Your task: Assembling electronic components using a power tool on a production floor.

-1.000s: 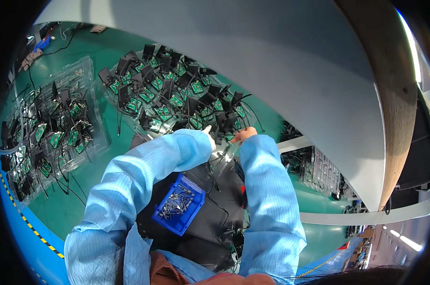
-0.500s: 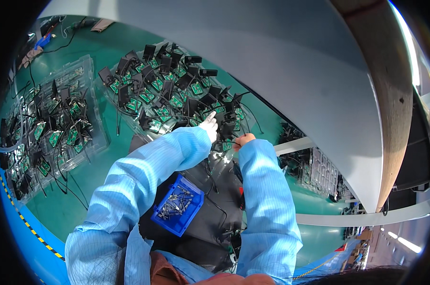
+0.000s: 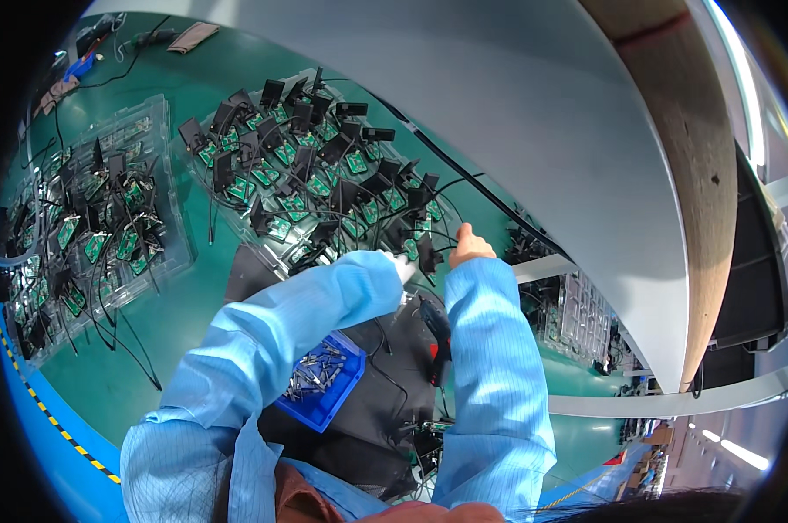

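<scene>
My left hand (image 3: 403, 267), pale and mostly hidden by its blue sleeve, reaches the near right corner of a clear plastic tray (image 3: 276, 257) crowded with green circuit boards (image 3: 294, 207) that carry black flat antennas and cables. Its fingers cannot be made out. Just right of that corner is my right hand (image 3: 472, 247), raised with the fingers curled closed and the thumb side up. A thin black cable (image 3: 442, 247) runs from the boards to its fingers; what they grip is hidden. Beside the hands, a green board (image 3: 411, 247) lies at the tray's edge.
A blue bin (image 3: 331, 407) of small metal parts stands on a dark mat (image 3: 276, 429). A black and red power tool (image 3: 437, 336) lies by my right forearm. Another loaded tray (image 3: 178, 228) is at left. A grey panel (image 3: 516, 96) overhangs the right side.
My left hand has drawn back toward me and slightly right, off the boards. My right hand has moved right and up a little. The power tool shows more fully.
</scene>
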### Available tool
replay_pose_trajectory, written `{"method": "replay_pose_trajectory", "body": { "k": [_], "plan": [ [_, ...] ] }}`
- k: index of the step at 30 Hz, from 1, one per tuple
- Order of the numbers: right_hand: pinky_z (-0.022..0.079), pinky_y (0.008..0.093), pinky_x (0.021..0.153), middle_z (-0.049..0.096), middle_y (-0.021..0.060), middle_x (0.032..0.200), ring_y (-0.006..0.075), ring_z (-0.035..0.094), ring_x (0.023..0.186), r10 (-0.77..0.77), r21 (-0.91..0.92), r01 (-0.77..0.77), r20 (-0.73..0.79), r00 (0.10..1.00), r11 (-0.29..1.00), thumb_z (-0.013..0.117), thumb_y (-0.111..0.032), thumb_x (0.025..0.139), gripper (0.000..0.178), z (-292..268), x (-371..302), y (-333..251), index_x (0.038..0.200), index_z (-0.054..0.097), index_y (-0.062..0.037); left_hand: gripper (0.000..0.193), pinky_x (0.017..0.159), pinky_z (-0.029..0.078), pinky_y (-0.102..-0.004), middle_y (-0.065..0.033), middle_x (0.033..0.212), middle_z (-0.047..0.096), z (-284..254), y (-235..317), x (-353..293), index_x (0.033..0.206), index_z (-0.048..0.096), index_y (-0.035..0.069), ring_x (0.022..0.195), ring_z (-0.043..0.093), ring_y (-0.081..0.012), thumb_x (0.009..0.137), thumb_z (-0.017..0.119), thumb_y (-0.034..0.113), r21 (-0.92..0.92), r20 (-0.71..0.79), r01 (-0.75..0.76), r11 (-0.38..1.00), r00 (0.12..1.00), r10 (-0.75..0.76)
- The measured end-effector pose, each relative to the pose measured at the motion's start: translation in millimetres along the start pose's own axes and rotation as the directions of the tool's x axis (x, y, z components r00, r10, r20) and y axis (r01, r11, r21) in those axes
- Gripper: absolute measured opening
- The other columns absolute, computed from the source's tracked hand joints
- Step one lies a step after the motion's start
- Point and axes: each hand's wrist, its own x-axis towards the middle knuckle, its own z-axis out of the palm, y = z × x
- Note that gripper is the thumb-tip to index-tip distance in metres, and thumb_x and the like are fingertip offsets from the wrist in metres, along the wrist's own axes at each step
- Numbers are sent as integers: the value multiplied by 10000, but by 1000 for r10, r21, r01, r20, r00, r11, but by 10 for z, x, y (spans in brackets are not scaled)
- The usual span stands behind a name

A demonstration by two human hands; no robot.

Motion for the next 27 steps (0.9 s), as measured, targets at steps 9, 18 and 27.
{"method": "replay_pose_trajectory", "body": {
  "k": [9, 18, 27],
  "plan": [
    [454, 433, 698, 587, 113, 907, 316, 572, 830, -356, -97, 343, -188, 915, 934, 549, -250, 804, 179, -72, -33, 460, 927, 512, -125, 381, 797, 416, -409, -119, 1004, 557, 74, -81, 161, 1029, 540, 62, 940, 548, -307, 740, 561, 310, 107, 187, -84, 991, 980, 62],
    [429, 372, 845, 585, 131, 1008, 279, 548, 967, 113, 137, -124, 80, 990, 983, 558, -305, 801, 291, -267, -134, 495, 1013, 610, -112, 363, 797, 418, -405, -116, 992, 565, 9, -213, 425, 1014, 552, 65, 939, 552, -305, 739, 562, 302, 162, 313, -204, 966, 939, 146],
    [414, 365, 840, 543, 101, 920, 266, 515, 936, -166, 86, 182, -165, 972, 980, 560, -217, 803, 189, -110, -9, 548, 941, 656, -128, 344, 796, 421, -400, -113, 980, 574, -130, -345, 390, 998, 563, 68, 938, 556, -303, 738, 564, 293, 148, 441, -253, 956, 882, 165]
  ]
}}
